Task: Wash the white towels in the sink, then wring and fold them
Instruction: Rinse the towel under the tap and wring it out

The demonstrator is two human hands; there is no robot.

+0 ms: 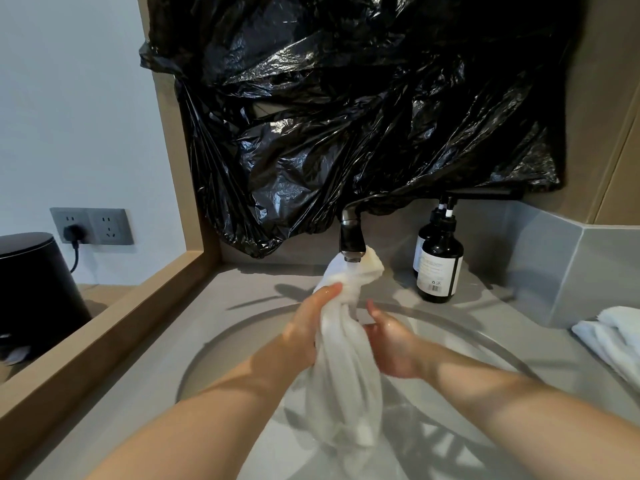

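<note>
One white towel (346,368) hangs bunched lengthwise over the sink (207,355), its top wad pressed up right beneath the spout of the dark metal faucet (352,237), its lower end trailing down into the round basin; the left hand (308,323) grips it high up, fingers wrapped round the twisted neck of cloth, thumb lying along it; the right hand (391,344) holds it a little lower from the other side, fingers curled into the fabric, thumb raised and wet. More folded white towels (613,337) lie on the grey counter (138,393) at the right edge, well apart from the basin; two dark pump bottles (440,268) stand just right of the faucet, one behind the other, the front label showing a barcode and small print too fine to read. Crinkled black plastic sheeting (346,116) covers the wall above and drapes over the faucet's top; left of the wooden frame (104,323), a grey double wall socket (91,226) carries one black plug (73,233), beside a black lidded container (38,289).
</note>
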